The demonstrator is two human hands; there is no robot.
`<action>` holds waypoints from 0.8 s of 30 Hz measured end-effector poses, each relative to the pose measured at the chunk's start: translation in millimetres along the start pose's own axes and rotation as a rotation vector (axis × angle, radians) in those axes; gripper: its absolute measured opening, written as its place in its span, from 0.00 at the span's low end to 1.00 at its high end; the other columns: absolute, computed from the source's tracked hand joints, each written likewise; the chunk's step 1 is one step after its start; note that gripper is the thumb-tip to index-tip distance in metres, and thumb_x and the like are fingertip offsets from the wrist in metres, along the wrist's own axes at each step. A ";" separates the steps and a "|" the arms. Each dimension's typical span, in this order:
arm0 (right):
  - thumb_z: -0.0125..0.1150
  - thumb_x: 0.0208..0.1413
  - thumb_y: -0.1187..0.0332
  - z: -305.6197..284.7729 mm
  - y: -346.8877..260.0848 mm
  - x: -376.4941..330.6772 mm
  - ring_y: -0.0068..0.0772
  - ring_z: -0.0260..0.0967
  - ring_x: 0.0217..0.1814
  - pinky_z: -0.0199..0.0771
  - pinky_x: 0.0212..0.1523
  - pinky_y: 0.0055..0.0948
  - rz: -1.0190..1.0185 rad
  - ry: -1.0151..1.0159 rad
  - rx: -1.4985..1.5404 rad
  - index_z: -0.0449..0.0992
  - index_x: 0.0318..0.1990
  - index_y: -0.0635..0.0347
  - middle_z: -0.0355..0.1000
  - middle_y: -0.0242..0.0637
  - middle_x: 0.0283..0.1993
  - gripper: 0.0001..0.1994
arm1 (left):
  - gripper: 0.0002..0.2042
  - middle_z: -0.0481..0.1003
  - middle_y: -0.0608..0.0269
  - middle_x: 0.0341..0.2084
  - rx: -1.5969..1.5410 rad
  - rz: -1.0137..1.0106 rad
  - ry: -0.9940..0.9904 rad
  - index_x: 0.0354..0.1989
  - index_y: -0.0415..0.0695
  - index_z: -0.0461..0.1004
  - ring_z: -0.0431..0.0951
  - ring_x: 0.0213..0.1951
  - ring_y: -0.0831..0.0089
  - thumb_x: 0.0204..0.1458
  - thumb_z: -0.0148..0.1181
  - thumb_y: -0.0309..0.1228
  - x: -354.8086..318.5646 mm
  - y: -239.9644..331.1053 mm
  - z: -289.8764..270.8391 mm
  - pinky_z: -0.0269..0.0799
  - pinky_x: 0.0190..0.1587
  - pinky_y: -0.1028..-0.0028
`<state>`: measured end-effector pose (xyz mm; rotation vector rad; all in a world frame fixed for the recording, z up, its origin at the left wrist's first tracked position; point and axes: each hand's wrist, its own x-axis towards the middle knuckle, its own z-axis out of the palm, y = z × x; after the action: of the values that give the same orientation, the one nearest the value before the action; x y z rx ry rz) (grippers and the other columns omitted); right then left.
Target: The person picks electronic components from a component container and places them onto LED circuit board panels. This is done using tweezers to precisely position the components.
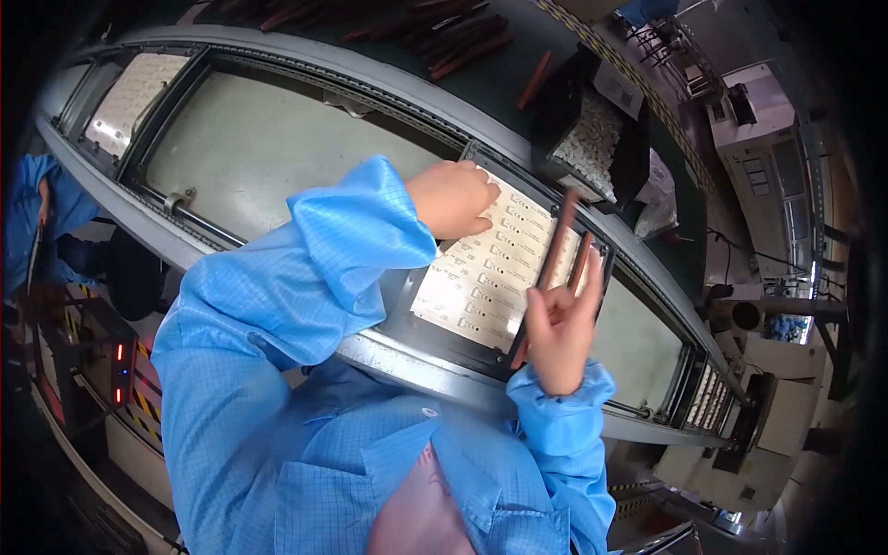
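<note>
A white panel (472, 287) printed with repeated small markings sits in a dark carrier frame (460, 340) on the conveyor in front of me. My left hand (453, 201) rests on the panel's far left part, thumb and fingers apart, palm down. Over the panel's right side my right hand (562, 338) grips a long reddish-brown strip (558, 245), slightly blurred and slanting away from me. A second brown strip (580, 262) lies beside it, partly behind my raised index finger. My right palm hides the carrier's near right corner.
Metal conveyor rails (305, 69) run from left to lower right. Beyond them stand a black bin (583, 139) of small white pieces, a clear plastic bag (657, 194) and a pile of brown strips (453, 37). Another panel (139, 97) sits far left. A co-worker's blue sleeve (32, 185) shows at the left edge.
</note>
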<state>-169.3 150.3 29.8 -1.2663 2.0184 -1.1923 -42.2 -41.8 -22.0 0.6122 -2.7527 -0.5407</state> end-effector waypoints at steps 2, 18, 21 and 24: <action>0.58 0.53 0.79 13.1 3.7 -4.5 0.21 0.67 0.21 0.66 0.24 0.24 0.023 -0.077 -0.179 0.42 0.69 0.62 0.66 0.32 0.18 0.39 | 0.15 0.75 0.53 0.35 -0.038 0.014 -0.025 0.38 0.37 0.74 0.73 0.44 0.56 0.48 0.61 0.36 0.4 -2.2 3.5 0.68 0.49 0.61; 0.56 0.53 0.77 55.9 24.7 7.3 0.20 0.58 0.18 0.61 0.21 0.24 -0.060 -0.060 -0.364 0.58 0.65 0.62 0.61 0.30 0.17 0.29 | 0.04 0.77 0.54 0.31 0.008 0.140 -0.061 0.27 0.39 0.75 0.76 0.41 0.60 0.43 0.56 0.24 -2.2 5.5 0.7 0.71 0.47 0.65; 0.55 0.54 0.77 55.2 28.6 9.5 0.19 0.58 0.18 0.61 0.21 0.23 -0.037 -0.071 -0.347 0.56 0.65 0.63 0.61 0.29 0.17 0.30 | 0.05 0.77 0.54 0.31 0.001 0.169 -0.032 0.29 0.39 0.75 0.77 0.41 0.60 0.43 0.55 0.24 -4.2 4.8 3.7 0.71 0.47 0.65; 0.55 0.53 0.77 55.1 31.2 9.5 0.19 0.60 0.19 0.62 0.22 0.22 -0.001 -0.056 -0.335 0.52 0.66 0.66 0.63 0.30 0.17 0.32 | 0.07 0.76 0.54 0.31 -0.032 0.196 0.037 0.32 0.39 0.74 0.76 0.41 0.60 0.44 0.55 0.24 -6.6 8.6 8.0 0.71 0.47 0.66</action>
<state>-147.2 124.8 -24.6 -1.4358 2.2404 -0.8296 -42.1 -29.3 -26.8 0.3365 -2.7232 -0.5215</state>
